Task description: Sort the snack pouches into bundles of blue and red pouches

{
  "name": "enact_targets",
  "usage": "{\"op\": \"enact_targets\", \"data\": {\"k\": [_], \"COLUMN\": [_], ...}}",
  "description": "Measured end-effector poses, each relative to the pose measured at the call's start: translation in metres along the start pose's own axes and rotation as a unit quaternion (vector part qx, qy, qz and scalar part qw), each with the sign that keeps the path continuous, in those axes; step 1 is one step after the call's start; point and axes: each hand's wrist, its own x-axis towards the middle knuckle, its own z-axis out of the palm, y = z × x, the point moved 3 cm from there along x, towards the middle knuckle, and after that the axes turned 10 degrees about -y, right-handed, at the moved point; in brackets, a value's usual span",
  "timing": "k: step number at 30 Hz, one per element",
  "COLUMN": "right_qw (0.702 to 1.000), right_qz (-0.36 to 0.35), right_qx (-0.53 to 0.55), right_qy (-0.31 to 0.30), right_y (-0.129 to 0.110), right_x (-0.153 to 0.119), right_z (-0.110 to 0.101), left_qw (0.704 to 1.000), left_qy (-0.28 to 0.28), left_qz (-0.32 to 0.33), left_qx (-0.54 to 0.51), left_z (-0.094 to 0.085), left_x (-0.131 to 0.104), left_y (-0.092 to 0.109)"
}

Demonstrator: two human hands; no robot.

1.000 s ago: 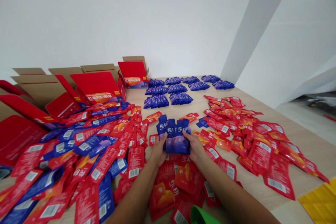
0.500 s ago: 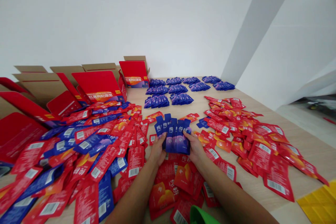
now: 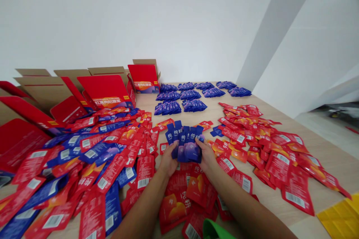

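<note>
Between both hands I hold a fan of several blue pouches (image 3: 185, 145) with white lettering, overlapping side by side and spout ends up. My left hand (image 3: 169, 161) is closed on the fan's left edge, thumb in front. Gripping the right edge is my right hand (image 3: 206, 155), its thumb also on the front; the fingers behind are hidden. Directly below, red pouches (image 3: 175, 207) lie in a loose pile between my forearms. Just beyond the fan, a few red pouches and a blue pouch (image 3: 217, 131) lie on the table (image 3: 214, 109).
Fanned stacks of blue pouches (image 3: 194, 105) stand in rows at the back. Open red cartons (image 3: 106, 91) line the back left, behind a mixed heap of red and blue pouches (image 3: 92, 153). More red pouches (image 3: 280, 160) spread rightward. Something green (image 3: 214, 229) shows at the bottom edge.
The pouches in my hands have shifted slightly against each other, the middle ones sitting a little differently. Both hands keep their hold in nearly the same place.
</note>
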Motion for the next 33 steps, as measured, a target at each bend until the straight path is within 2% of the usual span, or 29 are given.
{"op": "enact_targets", "data": {"k": [2,7,12,19,22,25,29,31,33], "right_qw": [1.0,1.0,1.0,1.0,0.999,0.982,0.945,0.942,0.953], "right_qz": [0.006,0.014,0.025,0.004,-0.018,-0.082,-0.169,-0.174,-0.146], "right_qx": [0.008,0.013,0.015,-0.001,-0.049,-0.165,-0.279,-0.286,-0.266], "right_qy": [0.005,-0.007,-0.01,-0.003,0.009,0.027,0.031,0.026,0.006], "right_y": [0.001,0.002,0.001,0.001,0.004,0.007,0.01,0.009,0.007], "right_x": [0.001,0.0,0.0,0.0,0.0,0.0,0.001,0.002,0.006], "right_z": [-0.003,-0.004,-0.003,-0.002,-0.002,-0.001,0.004,0.007,0.009], "left_qw": [1.0,1.0,0.999,0.999,0.995,0.986,0.986,0.986,0.987], "left_qy": [0.001,0.025,0.035,-0.011,-0.061,-0.106,-0.096,-0.082,-0.066], "left_qz": [-0.016,0.012,-0.001,-0.026,-0.04,-0.079,-0.089,-0.089,-0.084], "left_qx": [-0.005,0.005,0.007,0.026,0.072,0.101,0.106,0.113,0.123], "left_z": [-0.002,-0.006,-0.006,-0.001,0.002,0.004,0.001,-0.001,-0.002], "left_x": [0.002,0.005,0.005,0.0,-0.004,-0.007,-0.008,-0.008,-0.009], "left_y": [-0.001,-0.002,-0.003,-0.003,-0.005,-0.007,-0.005,-0.004,-0.004]}}
